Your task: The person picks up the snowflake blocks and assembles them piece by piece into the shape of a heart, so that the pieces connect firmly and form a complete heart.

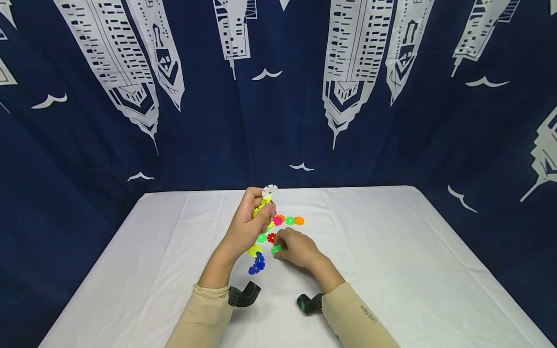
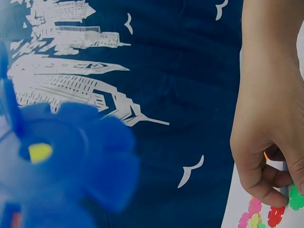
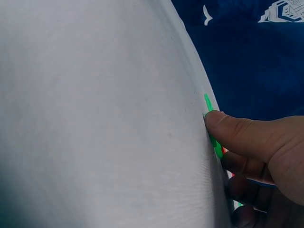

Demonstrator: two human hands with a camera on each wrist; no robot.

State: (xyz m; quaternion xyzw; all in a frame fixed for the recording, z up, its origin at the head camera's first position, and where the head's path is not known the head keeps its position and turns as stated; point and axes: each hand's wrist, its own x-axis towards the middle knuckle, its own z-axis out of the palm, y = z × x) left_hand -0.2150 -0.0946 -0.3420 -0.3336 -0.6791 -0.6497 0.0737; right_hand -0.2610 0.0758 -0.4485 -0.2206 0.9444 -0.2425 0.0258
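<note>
Up above the table, my left hand [image 1: 245,224] grips a linked string of notched plastic flower discs. A white disc [image 1: 270,192] tops the string, with yellow discs [image 1: 256,211] below it among the fingers. Blue discs [image 1: 257,263] show under that wrist, large and blurred in the left wrist view; whether they join the string is hidden. My right hand [image 1: 298,247] is low over the table and pinches a green disc [image 3: 217,146] between thumb and fingers. A red disc [image 1: 271,238] lies beside those fingertips.
On the white-covered table [image 1: 391,270], loose discs lie behind the hands, among them a pink disc [image 1: 278,221], another green disc [image 1: 289,221] and an orange disc [image 1: 299,221]. A dark blue curtain [image 1: 278,121] with white building prints hangs behind the table's far edge.
</note>
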